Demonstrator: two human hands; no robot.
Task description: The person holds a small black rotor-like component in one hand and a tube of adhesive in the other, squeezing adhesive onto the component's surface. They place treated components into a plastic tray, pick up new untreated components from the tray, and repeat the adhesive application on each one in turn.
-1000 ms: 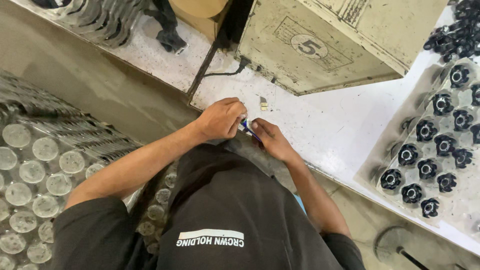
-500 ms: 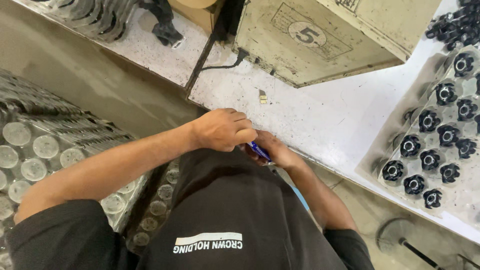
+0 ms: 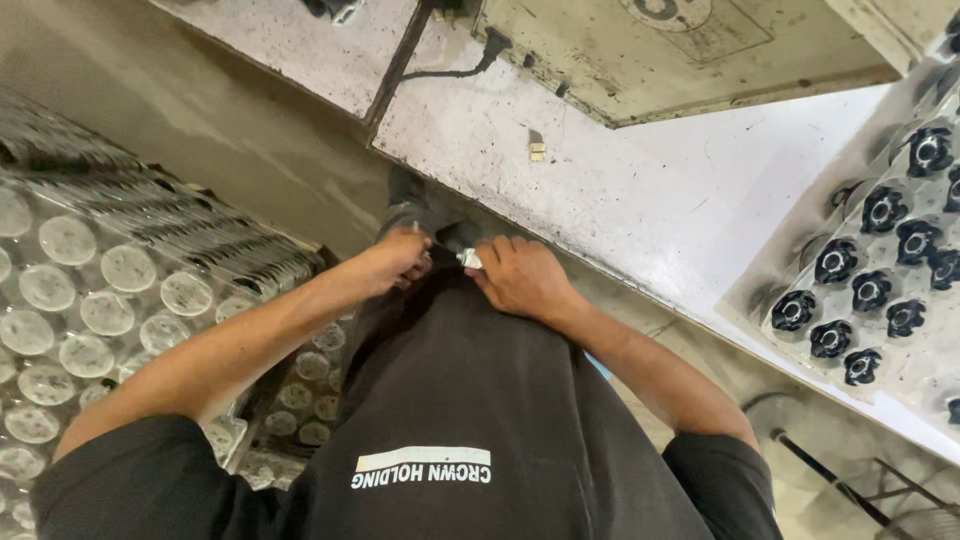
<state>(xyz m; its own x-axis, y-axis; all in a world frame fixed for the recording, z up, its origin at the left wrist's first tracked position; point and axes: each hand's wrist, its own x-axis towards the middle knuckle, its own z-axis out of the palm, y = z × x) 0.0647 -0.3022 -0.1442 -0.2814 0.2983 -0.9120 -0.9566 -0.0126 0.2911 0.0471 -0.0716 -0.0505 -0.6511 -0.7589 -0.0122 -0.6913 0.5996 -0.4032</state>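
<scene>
The person's two hands meet just in front of the near edge of the white workbench (image 3: 640,210), low against the dark shirt (image 3: 450,400). The right hand (image 3: 525,280) is curled, its fingers pinching a small pale piece (image 3: 470,260) that peeps out at the fingertips. The left hand (image 3: 395,262) is curled too, its fingertips next to that piece; whether it grips anything cannot be told.

Past the hands, the bench top lies open up to the base of a beige machine box (image 3: 690,50) at its far side. A tiny tan block (image 3: 537,152) sits alone on that open stretch. At the bench's right end, a tray of black knobs (image 3: 880,270) reaches to the near edge. Left of the bench, across a strip of bare floor, clear plastic trays of round discs (image 3: 80,300) are stacked close to the person's left arm.
</scene>
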